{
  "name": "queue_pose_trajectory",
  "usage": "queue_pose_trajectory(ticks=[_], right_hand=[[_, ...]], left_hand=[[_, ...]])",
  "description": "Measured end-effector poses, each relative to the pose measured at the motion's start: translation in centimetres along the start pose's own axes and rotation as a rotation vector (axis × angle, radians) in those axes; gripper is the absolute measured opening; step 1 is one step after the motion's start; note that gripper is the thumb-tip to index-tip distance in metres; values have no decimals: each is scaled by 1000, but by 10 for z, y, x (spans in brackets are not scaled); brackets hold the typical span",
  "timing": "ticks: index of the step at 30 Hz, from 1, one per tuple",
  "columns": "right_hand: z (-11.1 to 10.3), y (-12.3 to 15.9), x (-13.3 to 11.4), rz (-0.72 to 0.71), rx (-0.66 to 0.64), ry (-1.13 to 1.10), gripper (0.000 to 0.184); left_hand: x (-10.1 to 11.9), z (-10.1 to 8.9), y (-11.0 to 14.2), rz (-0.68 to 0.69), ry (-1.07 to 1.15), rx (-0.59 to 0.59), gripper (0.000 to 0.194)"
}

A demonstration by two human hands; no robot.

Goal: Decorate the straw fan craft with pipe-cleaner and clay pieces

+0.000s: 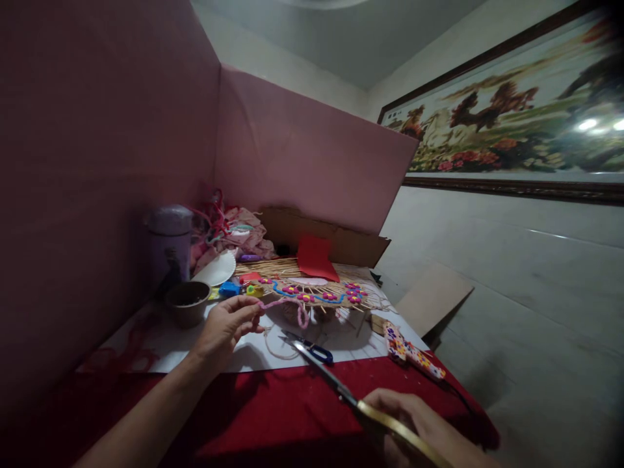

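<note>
My left hand (pixel 228 327) pinches one end of a pink twisted cord (pixel 285 303), whose looped end dangles to the right. In my right hand (pixel 414 416) is a pair of scissors (pixel 336 383) with gold-coloured handles, blades pointing up and left, apart from the cord. Beyond them lies a curved brown piece (pixel 336 299) with thin sticks along it, decorated with a blue wavy line and pink flowers with yellow centres. A second pair of scissors with dark blue handles (pixel 319 353) rests on the white sheet beneath the raised blades. Close by is a pale cord (pixel 277 354).
On the left stand a brown bowl (pixel 188 315) and a lidded purple container (pixel 169 244). Behind are a white paper plate (pixel 217 270), crumpled pink material (pixel 248 237) and red paper (pixel 314 257). A flower-patterned tool (pixel 412 351) lies right, on red cloth (pixel 292 403) and white sheet.
</note>
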State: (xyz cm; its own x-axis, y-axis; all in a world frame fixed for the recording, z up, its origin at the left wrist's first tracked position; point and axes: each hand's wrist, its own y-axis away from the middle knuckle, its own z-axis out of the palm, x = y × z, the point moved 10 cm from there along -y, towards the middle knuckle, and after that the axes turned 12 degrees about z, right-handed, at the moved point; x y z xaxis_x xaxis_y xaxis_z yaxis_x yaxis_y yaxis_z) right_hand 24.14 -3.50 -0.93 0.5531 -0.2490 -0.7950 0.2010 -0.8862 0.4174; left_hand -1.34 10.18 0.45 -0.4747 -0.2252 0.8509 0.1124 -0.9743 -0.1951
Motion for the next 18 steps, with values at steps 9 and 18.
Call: queue_pose_trajectory(ticks=[9,18], right_hand=[[39,-12,-60,-53,-54,-110,75],[54,-62,-66,-42,-114,-230,52]], left_hand=[[9,-1,-1,50,36,32,28],[11,10,2,91,25,-57,23]])
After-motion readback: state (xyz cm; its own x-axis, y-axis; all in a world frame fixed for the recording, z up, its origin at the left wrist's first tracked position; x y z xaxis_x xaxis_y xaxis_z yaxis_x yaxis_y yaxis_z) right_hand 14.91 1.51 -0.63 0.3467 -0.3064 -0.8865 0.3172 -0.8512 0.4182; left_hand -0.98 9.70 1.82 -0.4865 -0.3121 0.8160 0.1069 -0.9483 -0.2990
